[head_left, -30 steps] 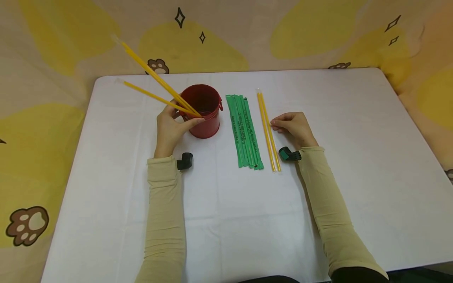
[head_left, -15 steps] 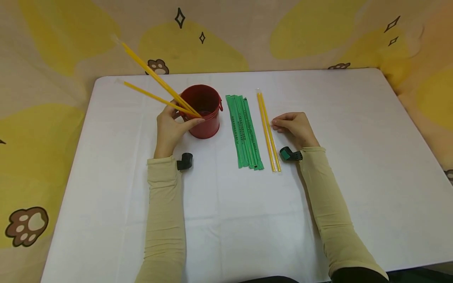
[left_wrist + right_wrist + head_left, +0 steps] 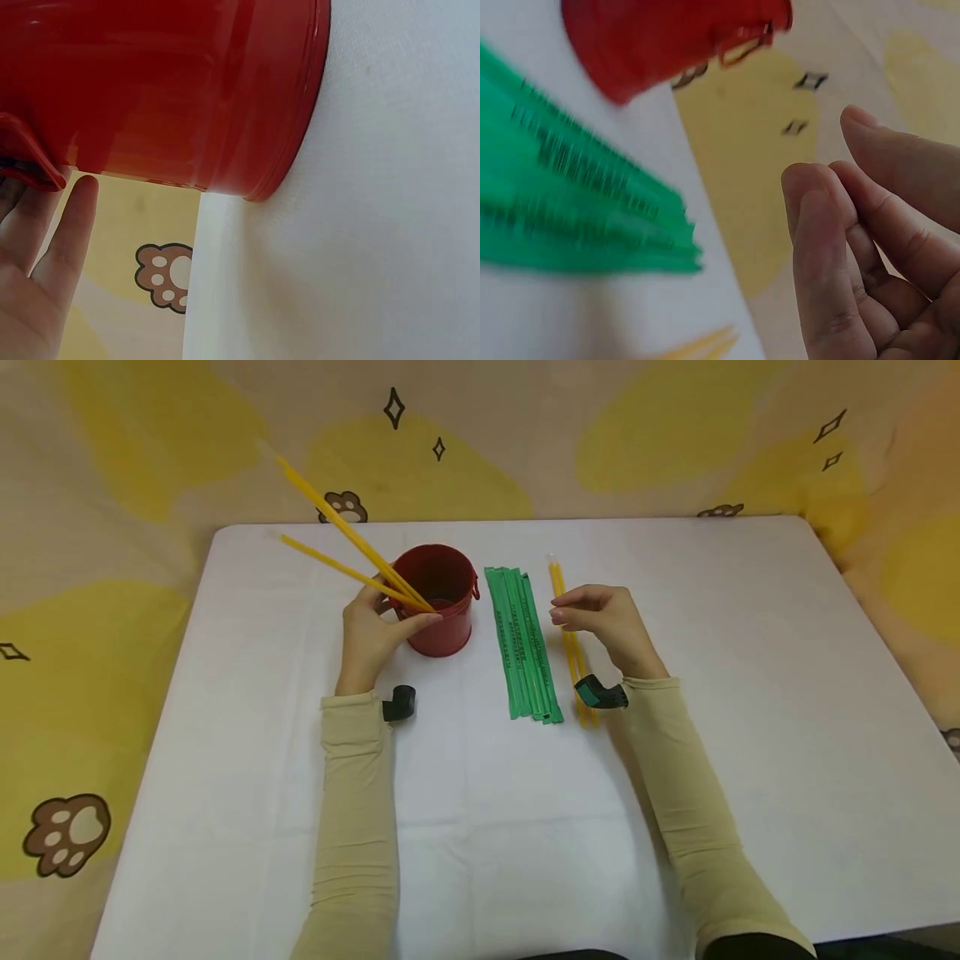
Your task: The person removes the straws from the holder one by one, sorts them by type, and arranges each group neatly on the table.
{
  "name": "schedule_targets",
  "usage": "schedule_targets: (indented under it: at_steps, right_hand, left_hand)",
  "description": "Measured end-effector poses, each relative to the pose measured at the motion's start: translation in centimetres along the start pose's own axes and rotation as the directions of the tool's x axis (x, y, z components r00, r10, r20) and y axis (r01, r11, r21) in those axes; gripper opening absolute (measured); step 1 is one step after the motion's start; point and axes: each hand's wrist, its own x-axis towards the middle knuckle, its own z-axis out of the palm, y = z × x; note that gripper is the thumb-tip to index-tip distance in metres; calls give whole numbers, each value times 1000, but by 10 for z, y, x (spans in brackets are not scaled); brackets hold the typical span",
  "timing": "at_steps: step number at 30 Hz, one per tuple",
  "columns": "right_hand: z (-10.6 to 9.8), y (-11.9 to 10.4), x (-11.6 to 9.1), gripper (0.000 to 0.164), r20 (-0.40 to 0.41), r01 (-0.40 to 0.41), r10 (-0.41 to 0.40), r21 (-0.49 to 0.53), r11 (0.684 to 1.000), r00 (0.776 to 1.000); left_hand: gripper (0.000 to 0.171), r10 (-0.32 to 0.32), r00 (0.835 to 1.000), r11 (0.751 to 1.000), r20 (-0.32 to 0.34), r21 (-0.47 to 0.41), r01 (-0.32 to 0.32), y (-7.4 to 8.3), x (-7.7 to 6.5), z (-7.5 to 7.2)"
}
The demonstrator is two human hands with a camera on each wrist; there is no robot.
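Observation:
In the head view my left hand (image 3: 371,631) grips a small red metal bucket (image 3: 450,631), thumb at the near rim and fingers round its far side. Several yellow straws (image 3: 330,514) in clear wrappers slant out of the bucket to the upper left, passing over that hand. The left wrist view shows the bucket wall (image 3: 150,90) close up, with fingers (image 3: 71,232) by its handle. My right hand (image 3: 611,622) hovers over two yellow straws (image 3: 576,656) on the table and covers part of them. Its thumb and fingers are apart, bent slightly, with nothing between them.
A row of long green printed packets (image 3: 522,643) lies between the bucket and the two straws. The white-covered table (image 3: 480,860) ends at a yellow patterned cloth backdrop (image 3: 480,460) behind and at the sides.
My right hand has risen from beside the two straws and moved left over them, its fingers parting. My left hand keeps its grip on the bucket. The head view has shifted slightly.

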Motion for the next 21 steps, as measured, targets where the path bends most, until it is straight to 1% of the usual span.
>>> schedule_targets:
  at_steps: [6, 9, 15, 21]
  right_hand:
    - [28, -23, 2, 23, 50, 58, -56, -35, 998, 997]
    - [40, -31, 3, 22, 68, 84, -83, -17, 996, 994]
    - [66, -45, 8, 20, 115, 148, -154, 61, 987, 981]
    - [92, -57, 13, 20, 163, 193, -203, 78, 978, 965]
  left_hand:
    - [64, -2, 1000, 1000, -2, 8, 2, -2, 1, 2]
    - [64, 3, 1000, 1000, -3, 13, -3, -3, 2, 3]
    - [64, 25, 1000, 999, -2, 19, -25, -5, 2, 3]
    - [62, 44, 999, 999, 0, 15, -44, -4, 2, 5]
